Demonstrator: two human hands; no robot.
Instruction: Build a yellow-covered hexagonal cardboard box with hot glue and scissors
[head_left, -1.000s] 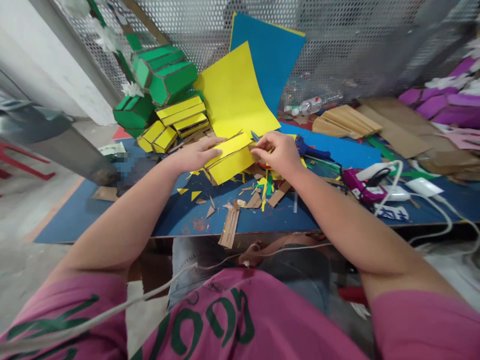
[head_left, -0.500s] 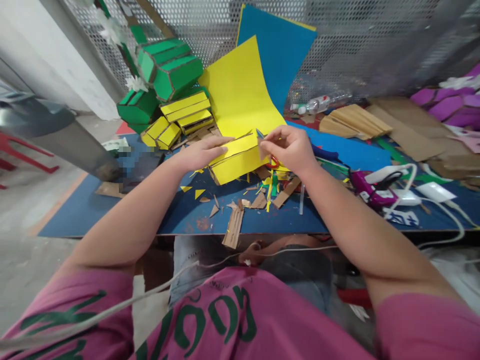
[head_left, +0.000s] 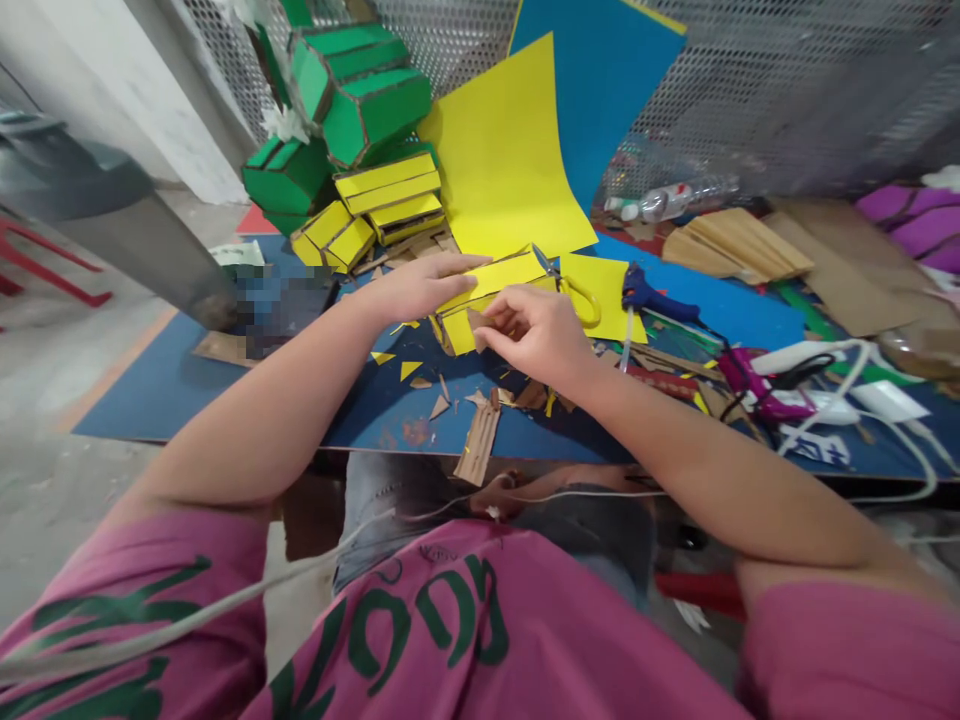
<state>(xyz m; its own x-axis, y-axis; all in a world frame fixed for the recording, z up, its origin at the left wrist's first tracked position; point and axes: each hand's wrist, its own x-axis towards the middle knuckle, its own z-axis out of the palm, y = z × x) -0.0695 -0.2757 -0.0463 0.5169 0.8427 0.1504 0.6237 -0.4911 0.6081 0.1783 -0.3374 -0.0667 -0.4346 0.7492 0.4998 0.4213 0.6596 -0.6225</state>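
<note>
From the head view, I saw a grey, lidded cylindrical tumbler (head_left: 131,215) at the blue worktop's (head_left: 161,402) left edge, contents hidden, and a clear plastic bottle (head_left: 677,200) lying near the back edge. Mid-worktop, a folded yellow-faced cardboard piece (head_left: 504,281) lay under the left hand's (head_left: 429,286) extended fingers; the right hand (head_left: 534,335) pinched a small brown cardboard scrap (head_left: 476,320).

a magenta-pink cloth t-shirt (head_left: 585,640) spreads at six o'clock, its front marked with large, brushy dark green letters (head_left: 391,648) and a smaller dark print (head_left: 437,552) at one o'clock from them. the short left sleeve (head_left: 225,610), at eight o'clock, bears green strokes; the right sleeve (head_left: 847,640), at four, is plain pink.
</note>
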